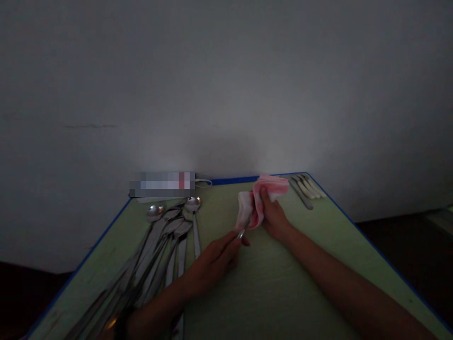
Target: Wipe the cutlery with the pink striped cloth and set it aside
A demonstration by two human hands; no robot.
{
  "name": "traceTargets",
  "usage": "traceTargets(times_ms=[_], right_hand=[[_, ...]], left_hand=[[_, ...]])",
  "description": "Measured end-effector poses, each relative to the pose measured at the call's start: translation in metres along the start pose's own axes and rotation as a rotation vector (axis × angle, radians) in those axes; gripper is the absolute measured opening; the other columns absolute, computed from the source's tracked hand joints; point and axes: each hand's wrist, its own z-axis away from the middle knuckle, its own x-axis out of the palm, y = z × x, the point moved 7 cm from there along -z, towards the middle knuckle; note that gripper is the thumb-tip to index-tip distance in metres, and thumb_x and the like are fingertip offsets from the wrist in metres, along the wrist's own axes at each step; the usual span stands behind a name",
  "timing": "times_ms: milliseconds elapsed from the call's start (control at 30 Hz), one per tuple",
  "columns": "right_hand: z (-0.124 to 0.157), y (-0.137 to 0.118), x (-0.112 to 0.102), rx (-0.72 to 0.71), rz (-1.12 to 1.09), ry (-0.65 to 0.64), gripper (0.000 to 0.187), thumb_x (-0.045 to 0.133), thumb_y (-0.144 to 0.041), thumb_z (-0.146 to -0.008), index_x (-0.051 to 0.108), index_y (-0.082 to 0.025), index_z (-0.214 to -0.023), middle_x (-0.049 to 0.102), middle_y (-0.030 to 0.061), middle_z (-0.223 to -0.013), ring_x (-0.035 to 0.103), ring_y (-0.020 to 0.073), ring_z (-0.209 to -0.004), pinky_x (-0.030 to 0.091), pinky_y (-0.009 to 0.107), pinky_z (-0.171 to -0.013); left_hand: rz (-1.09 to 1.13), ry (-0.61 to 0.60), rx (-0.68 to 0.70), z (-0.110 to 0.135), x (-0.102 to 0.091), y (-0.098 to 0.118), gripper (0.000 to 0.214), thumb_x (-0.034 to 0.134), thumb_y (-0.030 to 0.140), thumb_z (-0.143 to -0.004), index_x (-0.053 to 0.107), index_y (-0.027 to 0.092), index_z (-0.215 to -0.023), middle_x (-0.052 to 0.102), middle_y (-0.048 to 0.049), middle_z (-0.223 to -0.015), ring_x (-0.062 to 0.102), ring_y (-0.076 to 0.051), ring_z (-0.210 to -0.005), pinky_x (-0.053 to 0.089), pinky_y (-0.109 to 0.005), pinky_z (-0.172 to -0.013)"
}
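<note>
Over the middle of the table, my left hand (217,259) is closed around a shiny metal utensil (241,233). Its far end goes into a pink and white cloth (245,208), so I cannot tell what kind of utensil it is. My right hand (275,220) grips the folded cloth from the right, thumb on top, around the utensil's hidden end. Left of my left hand lies a pile of long-handled metal spoons (155,212), bowls toward the wall. My left forearm covers part of their handles.
A green table (283,293) with a blue edge stands against a grey wall (226,85). At its back right corner lie a metal-handled utensil (302,194) and several pale-handled ones (311,188). A blurred-out box-like object (163,185) with a white cable sits at the back left.
</note>
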Motion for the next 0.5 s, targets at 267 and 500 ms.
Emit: traceTargets(times_ms=[267, 500], right_hand=[[-0.0058, 0.0043, -0.001, 0.119, -0.331, 0.016, 0.033, 0.059, -0.049, -0.072, 0.061, -0.016, -0.075, 0.064, 0.0009, -0.07, 0.058, 0.0118, -0.061, 0.048, 0.024, -0.059], [-0.0048, 0.0057, 0.0047, 0.12, -0.255, -0.089, 0.027, 0.065, -0.041, -0.069, 0.062, -0.016, -0.078, 0.065, 0.0002, -0.071, 0.058, 0.0117, -0.063, 0.049, 0.025, -0.063]], left_hand=[[-0.075, -0.078, 0.004, 0.0064, 0.003, 0.0036, 0.031, 0.034, 0.039, -0.09, 0.055, 0.02, -0.099, 0.043, 0.0053, -0.061, 0.04, -0.009, -0.055, 0.032, -0.019, -0.052], [-0.117, -0.064, 0.028, -0.0001, 0.0052, -0.0002, 0.032, 0.029, 0.038, -0.092, 0.054, 0.017, -0.091, 0.044, 0.0069, -0.051, 0.041, -0.008, -0.047, 0.033, -0.018, -0.05]])
